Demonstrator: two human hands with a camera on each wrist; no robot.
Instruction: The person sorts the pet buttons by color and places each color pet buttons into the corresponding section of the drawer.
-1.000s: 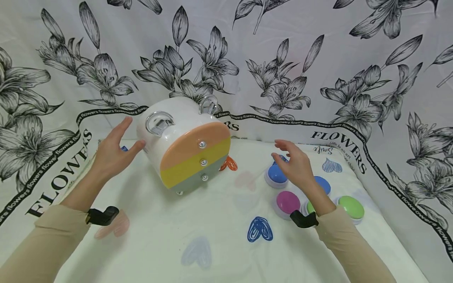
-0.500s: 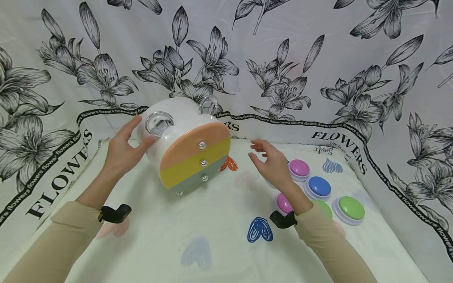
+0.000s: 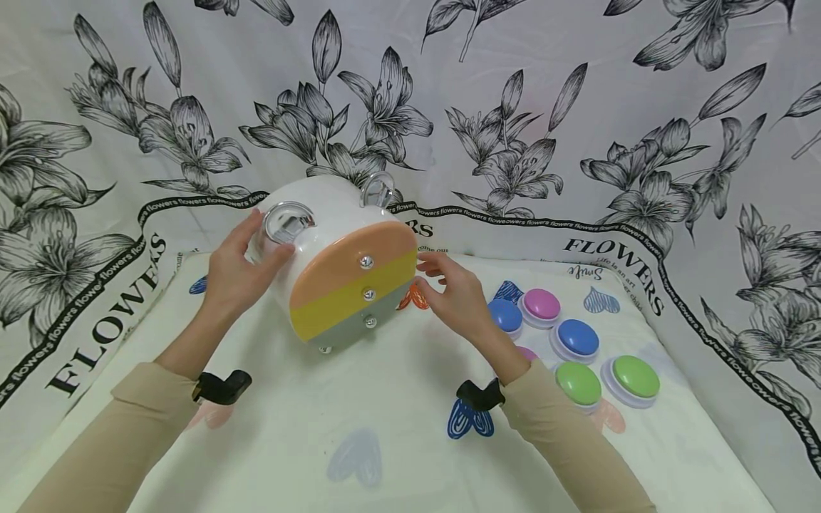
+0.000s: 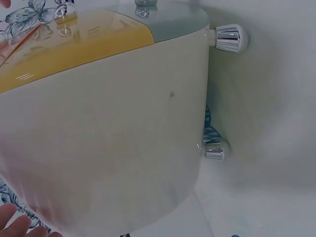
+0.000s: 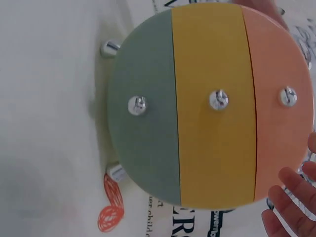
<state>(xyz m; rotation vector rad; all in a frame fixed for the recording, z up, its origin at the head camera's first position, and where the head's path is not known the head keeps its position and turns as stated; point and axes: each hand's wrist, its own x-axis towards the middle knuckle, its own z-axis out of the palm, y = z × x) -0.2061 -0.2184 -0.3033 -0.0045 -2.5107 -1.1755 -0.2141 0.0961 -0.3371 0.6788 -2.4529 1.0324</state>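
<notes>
A round white drawer box stands at the left centre of the head view, turned slightly right. Its front has an orange, a yellow and a grey-green drawer, each with a silver knob. My left hand is at the box's left side, thumb and fingers spread, thumb right at the white wall. In the left wrist view, fingertips show beside the box's back. My right hand is at the right rim of the front, fingers loosely bent and holding nothing. Its fingers overlap the orange drawer's edge in the right wrist view.
Several push-button domes in pink, blue and green, such as the green one, sit on white bases at the right. Two silver ear-like pieces, one a silver ring, top the box. A flower-print cloth hangs close behind it.
Both hands have moved inward toward the box: the left rightward onto its side, the right leftward from above the buttons to the front's right edge. The box has stayed in place.
</notes>
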